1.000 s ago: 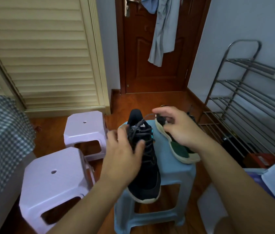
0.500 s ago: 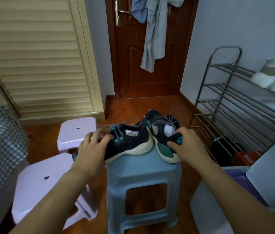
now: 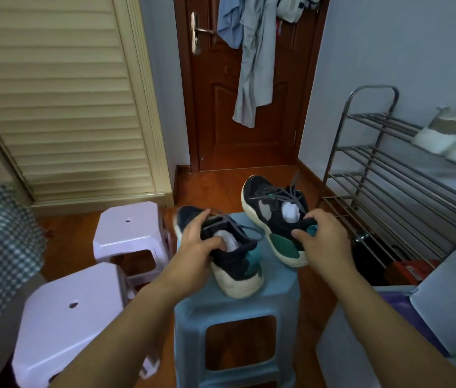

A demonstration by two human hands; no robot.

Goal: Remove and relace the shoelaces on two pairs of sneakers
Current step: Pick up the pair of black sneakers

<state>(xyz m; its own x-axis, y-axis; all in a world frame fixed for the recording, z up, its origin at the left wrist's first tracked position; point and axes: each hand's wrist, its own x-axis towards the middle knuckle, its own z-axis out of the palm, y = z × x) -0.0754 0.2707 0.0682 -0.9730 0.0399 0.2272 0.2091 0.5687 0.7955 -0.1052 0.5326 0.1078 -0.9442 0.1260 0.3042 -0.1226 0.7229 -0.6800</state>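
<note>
A: Where's the pair rn?

B: Both on/over the blue plastic stool (image 3: 238, 312). Left sneaker (image 3: 229, 256) sits on the seat, heel toward the person. Right sneaker (image 3: 274, 217) is tipped up at the stool's far right edge, toe pointing away; can't tell if its sole touches the seat.

A: Hands?

B: Left hand (image 3: 197, 249) grasps the left sneaker around the collar, thumb in the opening against the white paper stuffing (image 3: 231, 242), fingers over the tongue. Right hand (image 3: 323, 239) is clamped on the right sneaker's heel, by the teal patch.

A: Laces?

B: Grey laces (image 3: 287, 196) are threaded on both, ends loose, no bow visible. One end sticks up over the right shoe.

A: How'll they handle?

B: My guess: light, soft knit/suede uppers, firm foam soles. Stuffing keeps the shape, so the uppers shouldn't collapse much under a grip. Flat laces prob limp, w/ some drag thru the eyelets.

A: Best hold?

B: I'd pin the heel or midsole w/ one hand and pull lace ends w/ the other, starting at the top eyelets. The stool top is small, so a hard tug could drag a shoe off.
</note>
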